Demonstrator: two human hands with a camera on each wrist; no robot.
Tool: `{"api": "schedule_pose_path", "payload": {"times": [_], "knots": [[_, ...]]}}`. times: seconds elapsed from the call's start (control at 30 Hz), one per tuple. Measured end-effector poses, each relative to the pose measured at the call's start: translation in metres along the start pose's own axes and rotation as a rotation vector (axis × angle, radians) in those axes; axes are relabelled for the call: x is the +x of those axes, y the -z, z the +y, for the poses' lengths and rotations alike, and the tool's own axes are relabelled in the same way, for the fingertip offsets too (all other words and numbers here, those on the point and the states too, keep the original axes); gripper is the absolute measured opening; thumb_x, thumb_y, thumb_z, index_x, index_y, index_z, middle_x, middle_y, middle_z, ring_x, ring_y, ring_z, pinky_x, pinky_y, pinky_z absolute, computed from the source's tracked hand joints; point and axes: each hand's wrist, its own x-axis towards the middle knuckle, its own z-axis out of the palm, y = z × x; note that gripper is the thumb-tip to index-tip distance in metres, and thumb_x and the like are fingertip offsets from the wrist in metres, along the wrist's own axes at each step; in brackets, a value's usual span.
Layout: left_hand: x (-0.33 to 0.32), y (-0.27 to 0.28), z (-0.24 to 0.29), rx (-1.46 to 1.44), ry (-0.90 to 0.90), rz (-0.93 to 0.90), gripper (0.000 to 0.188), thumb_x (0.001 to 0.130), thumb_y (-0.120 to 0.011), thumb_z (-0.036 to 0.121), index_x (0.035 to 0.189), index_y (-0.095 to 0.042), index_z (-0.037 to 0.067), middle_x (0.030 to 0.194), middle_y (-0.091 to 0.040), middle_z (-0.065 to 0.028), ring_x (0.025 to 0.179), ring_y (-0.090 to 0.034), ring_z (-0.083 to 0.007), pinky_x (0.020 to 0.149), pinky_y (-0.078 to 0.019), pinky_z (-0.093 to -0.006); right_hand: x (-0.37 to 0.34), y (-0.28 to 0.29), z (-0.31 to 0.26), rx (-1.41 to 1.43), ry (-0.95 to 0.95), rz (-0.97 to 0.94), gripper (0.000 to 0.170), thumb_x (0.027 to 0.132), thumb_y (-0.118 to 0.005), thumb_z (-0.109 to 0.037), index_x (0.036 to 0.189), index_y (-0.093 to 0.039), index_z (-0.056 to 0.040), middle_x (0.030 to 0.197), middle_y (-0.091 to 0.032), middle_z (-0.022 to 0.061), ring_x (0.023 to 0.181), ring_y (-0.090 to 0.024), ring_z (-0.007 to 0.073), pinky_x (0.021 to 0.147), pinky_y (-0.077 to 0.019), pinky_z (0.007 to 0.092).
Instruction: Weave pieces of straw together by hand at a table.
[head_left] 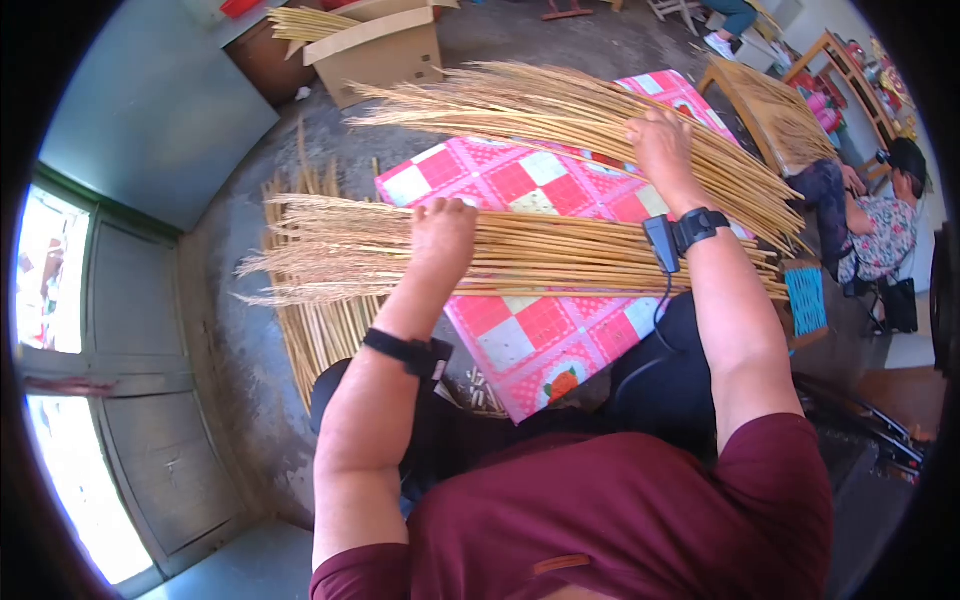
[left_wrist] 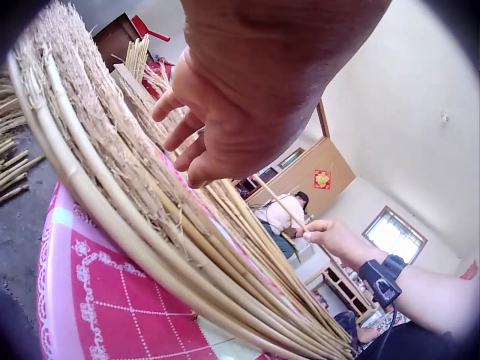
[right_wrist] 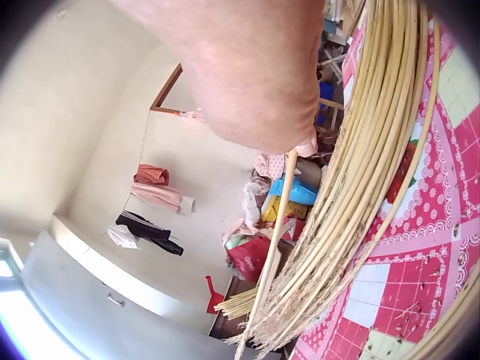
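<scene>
Two bundles of dried stalks with feathery heads lie across a low table. My left hand (head_left: 442,240) is over the near bundle (head_left: 560,250), close to its feathery end; in the left wrist view its fingers (left_wrist: 184,135) are spread and loosely bent above the stalks. Over the far bundle (head_left: 540,105) is my right hand (head_left: 662,150). Between its thumb and fingers it pinches a single stalk (right_wrist: 274,240), raised off the bundle in the right wrist view. The same stalk (left_wrist: 279,201) slants up from that hand in the left wrist view.
A pink checked cloth (head_left: 510,345) covers the table. More stalks (head_left: 320,340) lie on the floor at left, and a cardboard box (head_left: 375,55) stands beyond. At right another person (head_left: 885,210) sits by a wooden table (head_left: 765,115) and a blue woven stool (head_left: 805,300).
</scene>
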Motion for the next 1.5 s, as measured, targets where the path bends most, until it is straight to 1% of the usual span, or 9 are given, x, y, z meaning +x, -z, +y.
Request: {"api": "schedule_pose_path", "payload": {"times": [0.3, 0.57, 0.7, 0.9, 1.03, 1.13, 1.3, 1.47, 1.5], "knots": [[0.000, 0.001, 0.005, 0.044, -0.012, 0.031, 0.019, 0.081, -0.051, 0.009, 0.095, -0.063, 0.012, 0.097, -0.062, -0.0067, 0.104, -0.055, -0.0254, 0.099, -0.0318, -0.0525, 0.010, -0.016, 0.002, -0.014, -0.071, 0.054, 0.039, 0.077, -0.068, -0.019, 0.114, -0.059, -0.0125, 0.115, -0.059, 0.0054, 0.114, -0.047, 0.0253, 0.096, -0.0322, 0.0456], [0.008, 0.001, 0.007, 0.054, -0.032, 0.036, 0.019, 0.081, -0.050, 0.006, 0.094, -0.061, 0.012, 0.092, -0.061, -0.0059, 0.101, -0.057, -0.0235, 0.100, -0.0300, -0.0552, -0.010, 0.024, -0.058, 0.371, 0.313, 0.012, 0.020, 0.080, -0.064, -0.014, 0.099, -0.065, -0.0090, 0.101, -0.064, 0.0098, 0.098, -0.057, 0.0280, 0.087, -0.0414, 0.0424], [0.015, 0.010, 0.000, -0.014, -0.125, 0.306, 0.018, 0.077, -0.051, 0.004, 0.093, -0.057, 0.012, 0.084, -0.059, -0.0052, 0.092, -0.057, -0.0231, 0.099, -0.0308, -0.0529, -0.037, 0.051, -0.080, 0.643, 0.280, -0.070, 0.011, 0.082, -0.061, -0.014, 0.089, -0.066, -0.0077, 0.085, -0.065, 0.0139, 0.079, -0.062, 0.0311, 0.069, -0.0490, 0.0410], [0.013, 0.067, 0.016, -0.032, -0.245, 0.699, 0.018, 0.074, -0.052, 0.004, 0.090, -0.055, 0.012, 0.081, -0.055, -0.0020, 0.085, -0.055, -0.0202, 0.100, -0.0322, -0.0483, -0.071, 0.096, -0.106, 0.588, 0.453, -0.355, 0.009, 0.081, -0.061, -0.015, 0.080, -0.065, -0.0071, 0.077, -0.065, 0.0115, 0.071, -0.063, 0.0300, 0.062, -0.0492, 0.0416], [0.005, 0.089, 0.037, -0.099, -0.331, 0.771, 0.017, 0.073, -0.054, 0.008, 0.089, -0.056, 0.012, 0.083, -0.055, -0.0008, 0.085, -0.055, -0.0194, 0.100, -0.0335, -0.0476, -0.073, 0.108, -0.110, 0.859, 0.689, 0.060, 0.006, 0.073, -0.066, -0.007, 0.075, -0.062, -0.0054, 0.076, -0.063, 0.0094, 0.069, -0.062, 0.0279, 0.060, -0.0489, 0.0392], [0.002, 0.090, 0.053, -0.157, -0.365, 0.768, 0.016, 0.073, -0.056, 0.010, 0.089, -0.057, 0.012, 0.085, -0.056, -0.0007, 0.086, -0.056, -0.0196, 0.099, -0.0353, -0.0472, -0.060, 0.126, -0.102, 0.708, 0.678, 0.360, 0.014, 0.071, -0.067, -0.004, 0.083, -0.060, -0.0051, 0.084, -0.063, 0.0111, 0.070, -0.061, 0.0277, 0.061, -0.0494, 0.0367], [0.003, 0.092, 0.060, -0.174, -0.394, 0.806, 0.019, 0.073, -0.062, 0.010, 0.091, -0.056, 0.009, 0.090, -0.056, -0.0045, 0.089, -0.056, -0.0221, 0.098, -0.0364, -0.0469, -0.064, 0.117, -0.088, 0.845, 0.308, -0.050, 0.015, 0.080, -0.065, -0.010, 0.092, -0.058, -0.0044, 0.091, -0.064, 0.0135, 0.081, -0.063, 0.0310, 0.065, -0.0495, 0.0396], [0.003, 0.102, 0.068, -0.394, -0.197, 1.010, 0.029, 0.072, -0.070, 0.007, 0.096, -0.054, 0.007, 0.096, -0.055, -0.0113, 0.091, -0.053, -0.0270, 0.090, -0.0401, -0.0440, -0.061, 0.115, -0.064, 0.748, 0.304, 0.013, 0.013, 0.082, -0.062, -0.010, 0.094, -0.058, -0.0069, 0.088, -0.064, 0.0123, 0.078, -0.063, 0.0310, 0.063, -0.0493, 0.0393], [0.006, 0.099, 0.064, -0.565, -0.097, 1.047, 0.031, 0.072, -0.072, 0.004, 0.097, -0.054, 0.006, 0.092, -0.055, -0.0101, 0.086, -0.054, -0.0241, 0.079, -0.0442, -0.0381, -0.061, 0.116, -0.059, 0.737, 0.289, 0.020, 0.012, 0.082, -0.062, -0.010, 0.094, -0.058, -0.0071, 0.087, -0.064, 0.0121, 0.077, -0.063, 0.0311, 0.062, -0.0492, 0.0393]]}}
